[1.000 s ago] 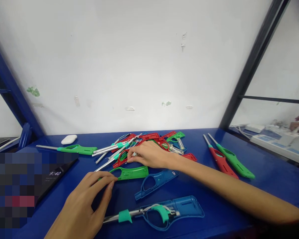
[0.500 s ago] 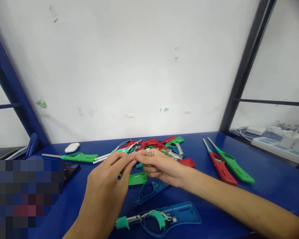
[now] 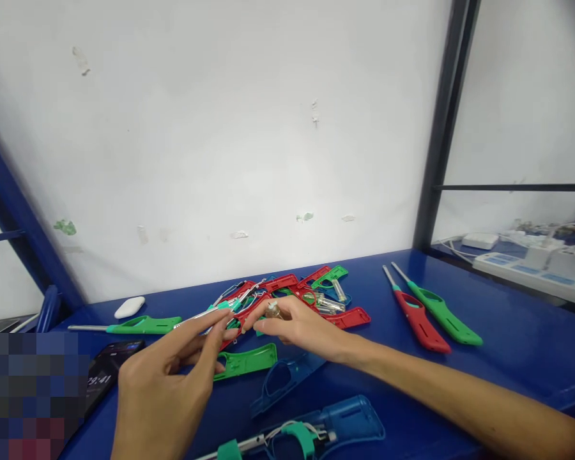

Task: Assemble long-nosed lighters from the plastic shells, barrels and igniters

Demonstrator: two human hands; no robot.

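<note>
My left hand (image 3: 167, 370) has thumb and forefinger pinched together; whatever sits at the tips is too small to make out. To its right, my right hand (image 3: 292, 326) curls around a small clear gas tank (image 3: 273, 311) whose pale valve end pokes up, its thumb and forefinger reaching toward the left fingertips. Under the hands lie a green lighter shell half (image 3: 252, 361) and a blue shell half (image 3: 292, 377). Nearest me, another blue shell half (image 3: 354, 418) holds a metal rod, white wires and a teal trigger (image 3: 301, 437).
Behind the hands is a pile of red shell halves (image 3: 357, 317), rods and clear gas tanks (image 3: 333, 305). A red lighter (image 3: 419, 322) and green lighter (image 3: 453, 317) lie right, another green lighter (image 3: 146, 324) left, beside a white case (image 3: 130, 307) and a phone (image 3: 108, 370).
My hands have drawn apart from touching fingertips, the left one moving left and down. The gas tank remains in my right hand. The whole view has shifted slightly.
</note>
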